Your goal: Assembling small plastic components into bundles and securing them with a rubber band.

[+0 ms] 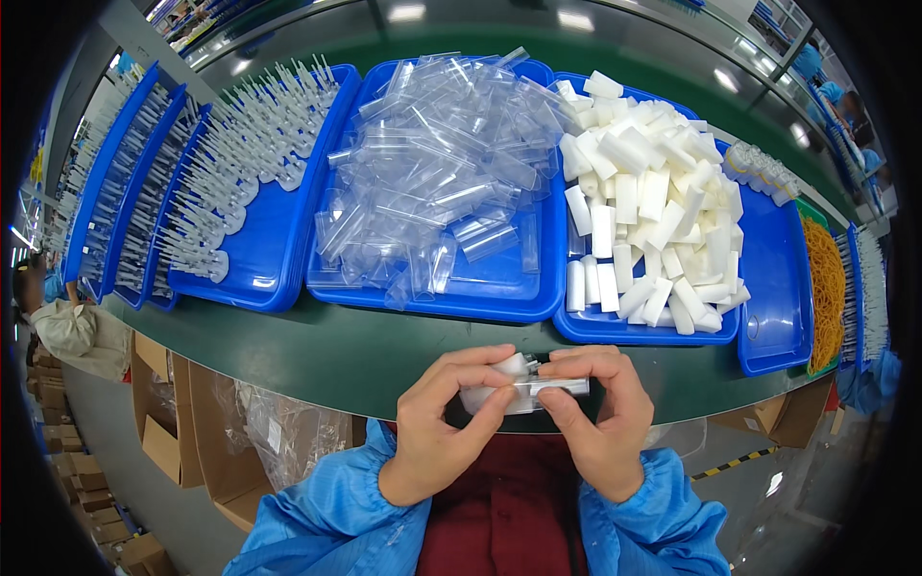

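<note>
My left hand (444, 422) and my right hand (600, 418) meet at the near edge of the green table (336, 350). Together they hold a small clear plastic case (540, 389) with a white foam block (509, 366) at its left end. My left fingers pinch the foam end; my right fingers grip the case's right part. Beyond them lies a blue tray (519, 302) heaped with clear plastic cases (432, 163), and to its right a blue tray (586, 331) piled with white foam blocks (648, 206).
Blue trays of white brush-like parts (226, 182) fill the left side. An empty blue tray (773, 288) and a pile of orange rubber bands (826, 283) lie at right. Cardboard boxes (168, 432) and plastic bags stand on the floor at left. Another person's cap (29, 278) shows far left.
</note>
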Motion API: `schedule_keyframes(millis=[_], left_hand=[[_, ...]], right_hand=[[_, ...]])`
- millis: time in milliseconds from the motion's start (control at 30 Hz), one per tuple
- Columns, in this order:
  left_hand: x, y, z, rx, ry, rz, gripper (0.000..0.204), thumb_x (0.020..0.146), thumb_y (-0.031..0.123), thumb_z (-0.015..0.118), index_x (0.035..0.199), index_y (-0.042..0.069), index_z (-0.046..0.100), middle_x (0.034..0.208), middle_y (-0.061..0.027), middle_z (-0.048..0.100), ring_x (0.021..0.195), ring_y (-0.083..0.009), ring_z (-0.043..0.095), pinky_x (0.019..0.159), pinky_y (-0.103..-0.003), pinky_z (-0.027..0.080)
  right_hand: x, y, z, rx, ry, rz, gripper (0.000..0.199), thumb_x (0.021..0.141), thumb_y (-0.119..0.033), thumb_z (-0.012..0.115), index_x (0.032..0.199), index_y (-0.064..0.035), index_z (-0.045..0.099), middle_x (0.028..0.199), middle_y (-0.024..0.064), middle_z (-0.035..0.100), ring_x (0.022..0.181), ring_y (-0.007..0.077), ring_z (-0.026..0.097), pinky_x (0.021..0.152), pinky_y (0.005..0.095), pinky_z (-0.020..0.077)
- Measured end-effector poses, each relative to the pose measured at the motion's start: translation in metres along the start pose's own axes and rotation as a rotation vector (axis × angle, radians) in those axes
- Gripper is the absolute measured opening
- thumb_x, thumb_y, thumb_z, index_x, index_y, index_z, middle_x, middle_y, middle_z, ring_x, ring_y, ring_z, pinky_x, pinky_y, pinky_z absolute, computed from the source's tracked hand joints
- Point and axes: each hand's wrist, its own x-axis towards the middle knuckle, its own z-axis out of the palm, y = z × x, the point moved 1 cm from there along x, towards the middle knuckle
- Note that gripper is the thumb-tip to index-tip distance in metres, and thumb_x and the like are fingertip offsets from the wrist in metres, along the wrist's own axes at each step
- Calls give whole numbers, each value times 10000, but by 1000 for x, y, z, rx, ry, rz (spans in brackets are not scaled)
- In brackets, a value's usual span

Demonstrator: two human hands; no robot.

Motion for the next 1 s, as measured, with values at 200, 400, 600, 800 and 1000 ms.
schedule_keyframes(millis=[200,400,600,800,1000], left_hand=[[-4,6,-2,103,-68,70,320,875,-81,707,1192,-60,663,1333,-247,612,1241,-327,619,1029,-398,513],[-1,-1,-8,-327,-94,-24,393,930,-18,674,1318,-19,606,1436,-196,553,1302,-309,577,1077,-418,487],[-5,-5,-29,-523,-213,-181,391,948,-76,627,1331,-64,549,1423,-236,514,1281,-317,581,1041,-430,535],[-9,-4,-19,-534,-142,-81,344,884,-127,688,1217,-90,608,1323,-243,556,1232,-321,614,1008,-421,586],[-8,0,-11,-503,7,-102,390,868,-144,695,1237,-82,587,1317,-204,539,1255,-321,600,1029,-425,570]], right_hand=[[7,-6,-2,-11,-60,85,264,782,-59,845,1007,-52,707,1011,88,675,892,192,639,817,295,501],[15,-6,-6,373,-32,312,365,829,-33,822,1114,-3,597,988,101,727,939,149,686,882,284,514],[17,-8,-18,485,-83,364,368,845,-23,812,1111,8,560,991,138,734,980,153,687,911,287,520],[2,-5,-12,286,-174,138,405,780,-55,875,1085,-36,609,1192,146,632,1050,183,658,859,301,544],[15,-16,-19,-380,-161,-276,564,713,-160,891,1219,-86,653,1186,83,614,1151,271,582,975,391,458]])
